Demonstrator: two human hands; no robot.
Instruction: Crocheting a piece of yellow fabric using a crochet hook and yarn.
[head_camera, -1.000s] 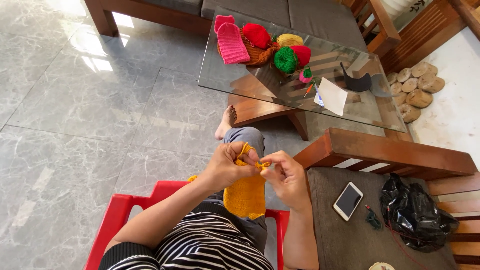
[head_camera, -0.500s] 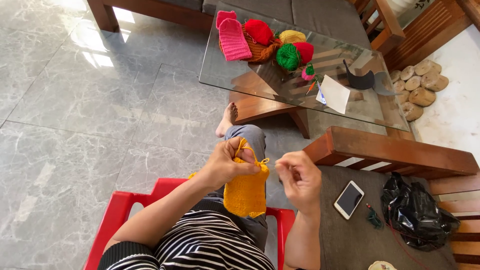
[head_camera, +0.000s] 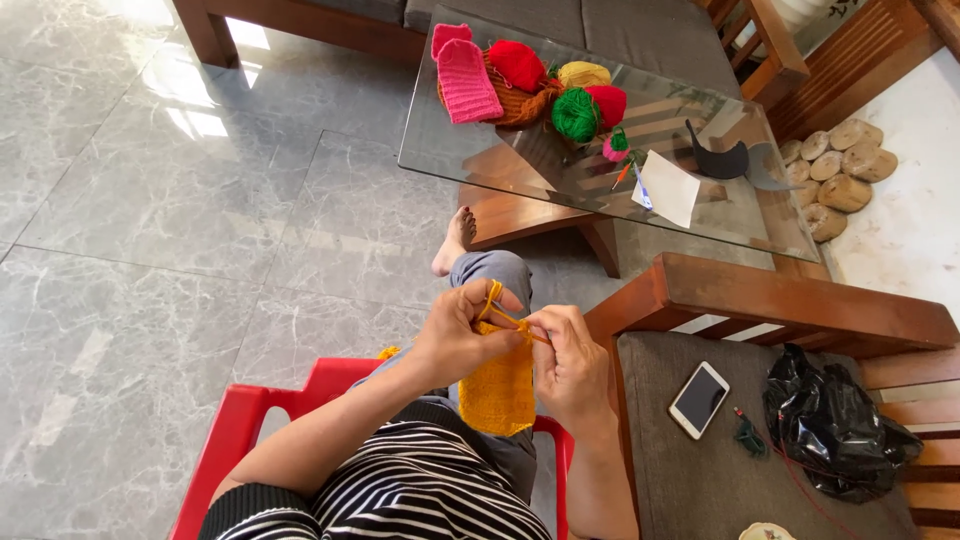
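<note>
Left hand (head_camera: 462, 335) curls around the top edge of a yellow knitted piece (head_camera: 497, 392), fingers pinching it with a loop of yellow yarn (head_camera: 493, 297) over them. Right hand (head_camera: 568, 362) is closed too, pinching a thin needle (head_camera: 522, 328) at that same top edge; the hands are touching. The knitted piece hangs over the lap, above the red plastic chair (head_camera: 240, 440). Glass table (head_camera: 480, 150) ahead carries yarn balls (head_camera: 575, 112) and a pink knitted piece (head_camera: 467, 80) near its far left corner. Phone (head_camera: 698, 399) and black bag (head_camera: 835, 425) lie on the wooden seat (head_camera: 690, 480) at right.
</note>
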